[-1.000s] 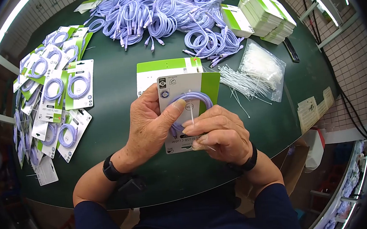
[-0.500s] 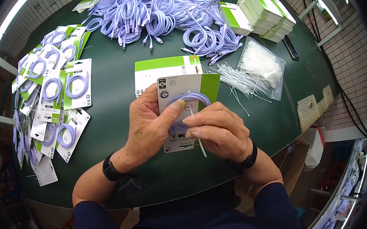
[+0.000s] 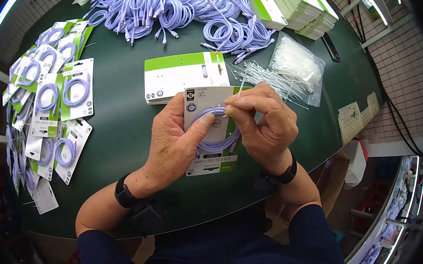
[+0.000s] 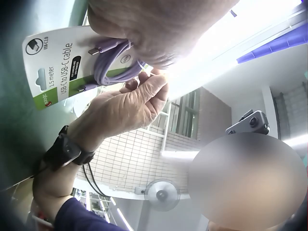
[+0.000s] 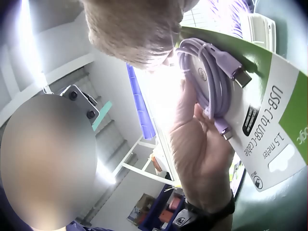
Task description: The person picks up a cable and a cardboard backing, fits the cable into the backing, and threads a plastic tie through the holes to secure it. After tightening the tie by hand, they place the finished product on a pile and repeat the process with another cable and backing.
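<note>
My left hand (image 3: pixel 174 137) holds a white-and-green cable card (image 3: pixel 208 95) upright over the table, its thumb pressing a coiled lilac USB-C cable (image 3: pixel 222 145) onto the front. With thumb and index finger my right hand (image 3: pixel 268 122) pinches a thin white cable tie (image 3: pixel 242 83) at the coil's upper right; the tie's tail sticks up past the fingertips. In the right wrist view both metal plugs of the coiled cable (image 5: pixel 222 91) show beside the printed label. The left fingers behind the card are hidden in the head view.
Behind the card lies a stack of blank cards (image 3: pixel 181 77). Finished carded cables (image 3: pixel 47 96) pile up on the left. Loose lilac cables (image 3: pixel 170 5) heap at the back, with boxed card stacks (image 3: pixel 296 4) to their right. A bag of cable ties (image 3: pixel 299 66) lies right of centre.
My right hand has moved up from the card's lower part to the coil's upper right. The tie's tail, pointing down before, now points up. My left hand keeps its hold on the card.
</note>
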Demonstrator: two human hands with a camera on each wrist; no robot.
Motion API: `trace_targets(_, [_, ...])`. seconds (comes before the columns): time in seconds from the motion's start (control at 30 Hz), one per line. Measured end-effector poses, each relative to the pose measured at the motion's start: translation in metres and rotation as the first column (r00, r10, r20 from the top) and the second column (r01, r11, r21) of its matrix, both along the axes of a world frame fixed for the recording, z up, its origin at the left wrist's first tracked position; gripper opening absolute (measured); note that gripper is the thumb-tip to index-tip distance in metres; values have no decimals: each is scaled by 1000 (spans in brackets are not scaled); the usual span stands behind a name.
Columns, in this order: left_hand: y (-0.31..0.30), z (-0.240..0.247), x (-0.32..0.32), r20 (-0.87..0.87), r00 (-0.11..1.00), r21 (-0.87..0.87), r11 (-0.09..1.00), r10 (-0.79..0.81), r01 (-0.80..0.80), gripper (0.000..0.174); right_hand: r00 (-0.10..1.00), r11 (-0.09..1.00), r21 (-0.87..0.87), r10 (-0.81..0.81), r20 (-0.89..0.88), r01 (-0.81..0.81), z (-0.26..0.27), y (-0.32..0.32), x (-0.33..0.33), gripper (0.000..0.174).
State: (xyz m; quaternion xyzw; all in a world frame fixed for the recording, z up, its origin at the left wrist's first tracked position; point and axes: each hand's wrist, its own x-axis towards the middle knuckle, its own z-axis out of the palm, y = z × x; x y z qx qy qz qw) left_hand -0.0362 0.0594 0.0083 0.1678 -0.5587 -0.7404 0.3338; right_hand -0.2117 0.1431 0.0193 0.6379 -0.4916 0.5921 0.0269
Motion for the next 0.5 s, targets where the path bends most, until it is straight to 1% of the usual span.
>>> trace_targets(0.03, [-1, 0, 0, 0, 1000, 0, 1000, 1, -1, 34, 994, 1000, -11, -30, -108, 29, 1, -2, -3, 24])
trace_targets(0.07, [-1, 0, -1, -4, 1000, 3, 1000, 4, -4, 34, 993, 1000, -8, -26, -111, 25, 1, -5, -5, 24])
trace_targets(0.17, [-3, 2, 0, 2, 1000, 26, 1000, 3, -3, 34, 960, 992, -108, -94, -263, 68, -3, -12, -9, 28])
trace_targets(0.2, [-3, 2, 0, 0, 1000, 30, 1000, 7, -7, 34, 960, 993, -104, -89, -266, 64, -3, -11, -9, 28])
trace_targets(0.3, [-1, 0, -1, 14, 1000, 5, 1000, 5, -5, 32, 932, 999, -46, -43, -361, 29, -1, -3, -13, 29])
trace_targets(0.33, [-1, 0, -1, 12, 1000, 10, 1000, 6, -6, 32, 931, 999, -41, -41, -363, 27, 1, -1, -13, 29])
trace_targets(0.43, [0, 1, 0, -12, 1000, 31, 1000, -1, 1, 32, 906, 1000, -2, 0, -423, -1, 10, 9, -10, 38])
trace_targets(0.5, [0, 3, 1, -12, 1000, 31, 1000, 4, -4, 31, 906, 1000, 4, 17, -424, -17, 10, 14, -7, 38])
